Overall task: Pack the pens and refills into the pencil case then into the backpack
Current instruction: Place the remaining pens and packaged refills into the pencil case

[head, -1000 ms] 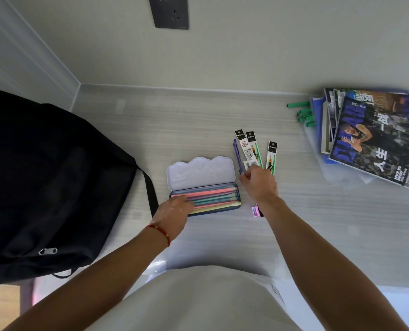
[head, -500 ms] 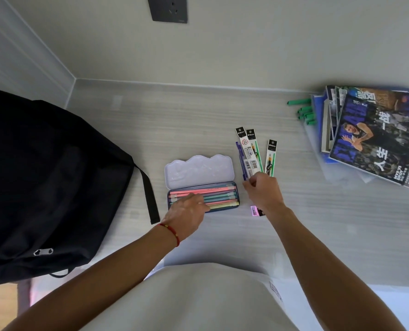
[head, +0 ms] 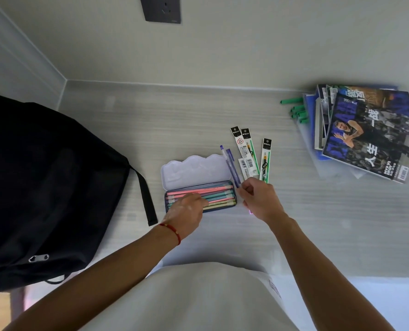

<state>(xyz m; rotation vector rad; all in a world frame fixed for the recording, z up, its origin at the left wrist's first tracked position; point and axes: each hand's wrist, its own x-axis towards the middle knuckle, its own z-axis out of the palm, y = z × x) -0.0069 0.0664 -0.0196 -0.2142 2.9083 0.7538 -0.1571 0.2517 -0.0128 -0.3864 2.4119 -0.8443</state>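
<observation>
An open pencil case (head: 196, 169) with a pale lid lies mid-table, its tray filled with several pastel pens (head: 213, 191). My left hand (head: 186, 211) rests on the tray's left part, fingertips on the pens. My right hand (head: 258, 199) pinches the lower end of a purple pen (head: 231, 163) that angles up past the case's right end. Three packaged refills (head: 246, 151) lie fanned out just beyond my right hand. A black backpack (head: 43, 187) fills the left side.
A stack of magazines (head: 365, 132) sits at the far right over a clear folder, with several green pens (head: 296, 111) poking out at its left. The backpack's strap (head: 146, 199) hangs beside the case. A wall with a dark socket (head: 161, 8) backs the table.
My right hand has closed on the purple pen and lifted its lower end toward the case. My left hand slid further onto the pens in the tray.
</observation>
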